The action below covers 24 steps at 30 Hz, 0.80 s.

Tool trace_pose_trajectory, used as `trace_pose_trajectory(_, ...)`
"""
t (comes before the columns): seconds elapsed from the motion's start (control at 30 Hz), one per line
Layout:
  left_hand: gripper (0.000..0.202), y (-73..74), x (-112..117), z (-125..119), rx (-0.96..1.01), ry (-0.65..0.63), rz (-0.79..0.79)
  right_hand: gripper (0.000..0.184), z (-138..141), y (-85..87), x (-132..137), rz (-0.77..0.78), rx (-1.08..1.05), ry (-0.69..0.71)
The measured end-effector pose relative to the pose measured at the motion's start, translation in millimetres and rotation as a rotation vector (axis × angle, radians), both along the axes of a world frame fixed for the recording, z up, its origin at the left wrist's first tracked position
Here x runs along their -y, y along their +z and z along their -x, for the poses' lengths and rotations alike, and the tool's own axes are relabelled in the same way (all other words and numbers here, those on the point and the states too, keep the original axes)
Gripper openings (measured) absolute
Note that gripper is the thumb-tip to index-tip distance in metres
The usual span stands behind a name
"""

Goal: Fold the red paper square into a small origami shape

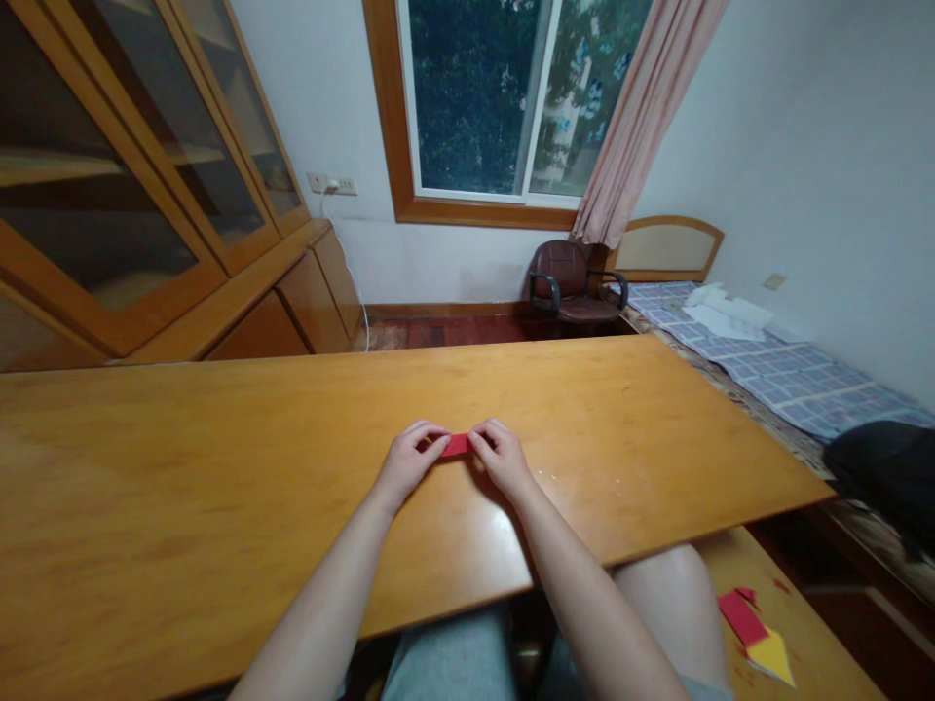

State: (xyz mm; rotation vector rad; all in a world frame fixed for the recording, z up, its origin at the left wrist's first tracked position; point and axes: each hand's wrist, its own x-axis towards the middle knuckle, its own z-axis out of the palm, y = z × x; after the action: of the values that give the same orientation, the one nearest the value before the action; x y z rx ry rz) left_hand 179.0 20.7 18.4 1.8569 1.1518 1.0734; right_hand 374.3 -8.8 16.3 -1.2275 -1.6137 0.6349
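A small red strip of folded paper (pixel 458 446) lies at the middle of the wooden table (pixel 219 487), just above or on its surface. My left hand (pixel 415 458) pinches its left end between thumb and fingers. At the right end, my right hand (pixel 501 455) grips it the same way. Only the middle of the strip shows between my fingertips; both ends are covered.
Red paper (pixel 743 619) and yellow paper (pixel 772 657) lie on a wooden bench (pixel 720 565) at the lower right. Tiny white scraps dot the table right of my hands. A bed (pixel 789 370) with a black bag (pixel 887 477) stands beyond the right edge; glass-door cabinets (pixel 211 321) line the left.
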Motion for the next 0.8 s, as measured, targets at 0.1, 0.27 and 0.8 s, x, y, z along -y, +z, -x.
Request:
trace_pose_trajectory(0.1,0.017,1.0,1.0,-0.5,-0.061,-0.017,-0.025,0.016,1.1,2.5,0.8,-0.014,0.027,0.017)
trace_pose_trajectory(0.27,0.017,1.9,3.1,-1.7,-0.102,-0.063,-0.08,0.009,2.4,2.4,1.8,-0.054,0.059,0.038)
trace_pose_trajectory(0.8,0.021,-0.4,-0.7,1.2,-0.022,0.066,-0.026,0.01,-0.9,-2.8,-3.6,0.004,-0.078,-0.195)
